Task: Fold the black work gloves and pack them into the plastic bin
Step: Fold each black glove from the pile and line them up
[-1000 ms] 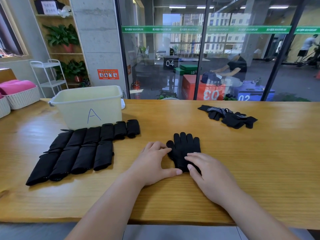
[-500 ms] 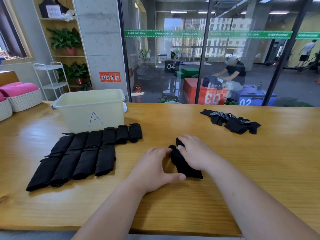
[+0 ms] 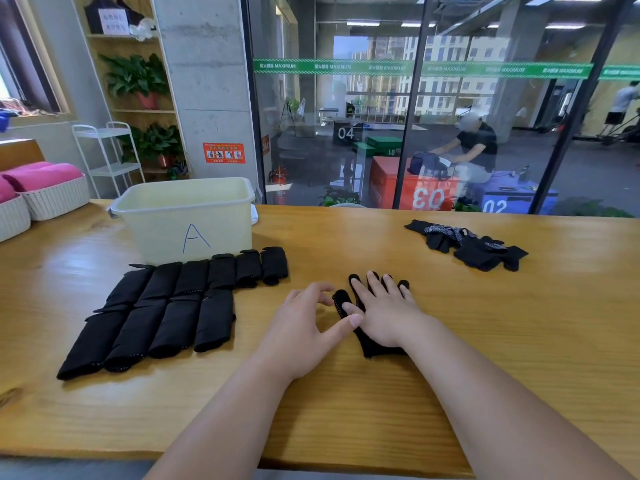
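Note:
A black work glove (image 3: 367, 341) lies flat on the wooden table (image 3: 485, 341), fingers pointing away from me. My right hand (image 3: 384, 311) rests flat on top of it with fingers spread, covering most of it. My left hand (image 3: 308, 323) sits just left of the glove, fingers apart, thumb tip touching the glove's edge. Several folded black gloves (image 3: 173, 306) lie in two rows to the left. Behind them stands the pale yellow plastic bin (image 3: 187, 216) marked "A". A loose pile of unfolded gloves (image 3: 471, 244) lies at the far right.
White woven baskets (image 3: 52, 199) with pink towels stand at the table's far left edge. A glass wall runs behind the table. The table's near edge is just below my forearms.
My right hand, which was bunching the glove half a second ago, now presses it flat with fingers spread. My left hand has stayed beside it. The camera view has tilted slightly.

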`<control>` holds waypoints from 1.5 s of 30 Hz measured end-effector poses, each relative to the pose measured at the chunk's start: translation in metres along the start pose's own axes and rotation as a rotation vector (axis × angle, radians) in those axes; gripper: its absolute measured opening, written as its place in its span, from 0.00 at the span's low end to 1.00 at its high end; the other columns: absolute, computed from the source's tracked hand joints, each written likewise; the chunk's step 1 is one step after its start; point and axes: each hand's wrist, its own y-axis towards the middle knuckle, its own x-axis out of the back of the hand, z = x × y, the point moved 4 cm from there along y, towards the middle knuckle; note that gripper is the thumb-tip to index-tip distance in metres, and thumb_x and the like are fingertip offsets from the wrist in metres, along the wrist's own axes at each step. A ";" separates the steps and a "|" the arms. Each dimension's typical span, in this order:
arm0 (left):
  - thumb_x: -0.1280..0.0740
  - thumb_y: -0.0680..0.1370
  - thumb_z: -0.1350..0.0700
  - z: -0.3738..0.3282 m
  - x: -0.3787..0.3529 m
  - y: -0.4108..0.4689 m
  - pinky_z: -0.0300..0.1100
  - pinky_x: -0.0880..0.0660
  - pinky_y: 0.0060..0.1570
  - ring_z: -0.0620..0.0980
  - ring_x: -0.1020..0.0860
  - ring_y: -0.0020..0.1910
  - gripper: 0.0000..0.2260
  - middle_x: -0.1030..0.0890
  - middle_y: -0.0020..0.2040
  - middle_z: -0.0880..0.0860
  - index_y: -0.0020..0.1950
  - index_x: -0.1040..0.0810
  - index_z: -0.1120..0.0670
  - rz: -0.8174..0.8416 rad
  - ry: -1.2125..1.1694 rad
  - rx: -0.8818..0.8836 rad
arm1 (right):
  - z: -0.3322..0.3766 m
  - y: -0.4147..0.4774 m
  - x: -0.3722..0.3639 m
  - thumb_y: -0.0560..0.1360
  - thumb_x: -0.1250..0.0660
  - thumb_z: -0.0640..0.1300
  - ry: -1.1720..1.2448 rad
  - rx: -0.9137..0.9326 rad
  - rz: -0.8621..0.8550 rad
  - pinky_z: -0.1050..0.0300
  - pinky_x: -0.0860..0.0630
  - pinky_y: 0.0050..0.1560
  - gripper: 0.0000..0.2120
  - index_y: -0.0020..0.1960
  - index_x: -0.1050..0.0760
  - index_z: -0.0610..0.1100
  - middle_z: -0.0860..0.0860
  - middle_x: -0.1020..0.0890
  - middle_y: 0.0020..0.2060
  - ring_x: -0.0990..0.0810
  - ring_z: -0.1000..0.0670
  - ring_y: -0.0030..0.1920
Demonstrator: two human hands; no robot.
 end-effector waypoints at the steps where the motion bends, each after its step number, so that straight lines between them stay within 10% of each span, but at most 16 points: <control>1: 0.38 0.74 0.21 0.000 0.000 0.000 0.40 0.29 0.65 0.36 0.32 0.69 0.37 0.23 0.62 0.35 0.77 0.33 0.40 -0.011 -0.002 0.000 | 0.001 -0.002 0.002 0.83 0.59 0.71 0.001 0.005 0.011 0.37 0.60 0.84 0.36 0.86 0.64 0.58 0.51 0.64 0.85 0.65 0.43 0.85; 23: 0.37 0.86 0.43 -0.002 -0.006 0.005 0.47 0.33 0.76 0.42 0.32 0.75 0.19 0.27 0.74 0.39 0.76 0.25 0.45 -0.029 0.190 -0.149 | 0.013 -0.008 0.004 0.86 0.60 0.65 0.267 -0.024 -0.203 0.41 0.56 0.85 0.32 0.87 0.52 0.54 0.52 0.55 0.86 0.58 0.47 0.86; 33: 0.42 0.83 0.32 -0.002 -0.013 0.005 0.50 0.42 0.81 0.44 0.38 0.80 0.28 0.32 0.79 0.40 0.79 0.27 0.43 -0.002 0.362 -0.146 | -0.033 -0.039 0.005 0.88 0.51 0.61 0.301 0.024 -0.391 0.45 0.48 0.84 0.27 0.84 0.39 0.54 0.55 0.42 0.85 0.48 0.52 0.85; 45: 0.52 0.85 0.33 0.002 -0.030 0.012 0.55 0.59 0.85 0.50 0.61 0.86 0.34 0.54 0.88 0.47 0.88 0.50 0.47 0.222 0.564 -0.056 | -0.028 -0.052 -0.014 0.83 0.58 0.70 0.116 0.230 -0.216 0.46 0.60 0.85 0.33 0.86 0.55 0.62 0.62 0.59 0.85 0.65 0.58 0.83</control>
